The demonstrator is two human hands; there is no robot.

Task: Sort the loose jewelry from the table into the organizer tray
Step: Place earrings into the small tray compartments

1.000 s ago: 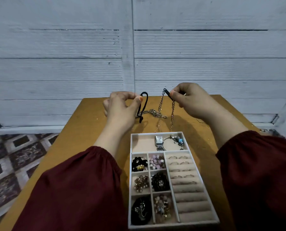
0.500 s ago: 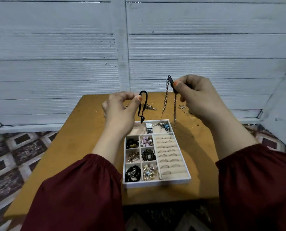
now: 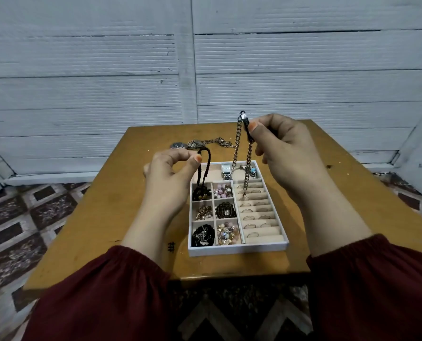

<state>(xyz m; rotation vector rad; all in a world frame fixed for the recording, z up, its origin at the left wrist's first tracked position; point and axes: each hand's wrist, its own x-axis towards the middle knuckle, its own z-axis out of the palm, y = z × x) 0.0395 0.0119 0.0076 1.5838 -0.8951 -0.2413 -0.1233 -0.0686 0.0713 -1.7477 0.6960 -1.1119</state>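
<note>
The right hand (image 3: 283, 148) pinches a black-topped chain (image 3: 248, 158), whose two strands hang above the organizer tray (image 3: 237, 251) and its ring rows. The left hand (image 3: 170, 173) pinches a black cord (image 3: 201, 168) dangling at the tray's far left corner. Beyond, a watch (image 3: 178, 145) and loose chain (image 3: 219, 142) lie on the worktop (image 3: 106, 217). A dark mark (image 3: 171, 247) beside the tray is too small to read.
</note>
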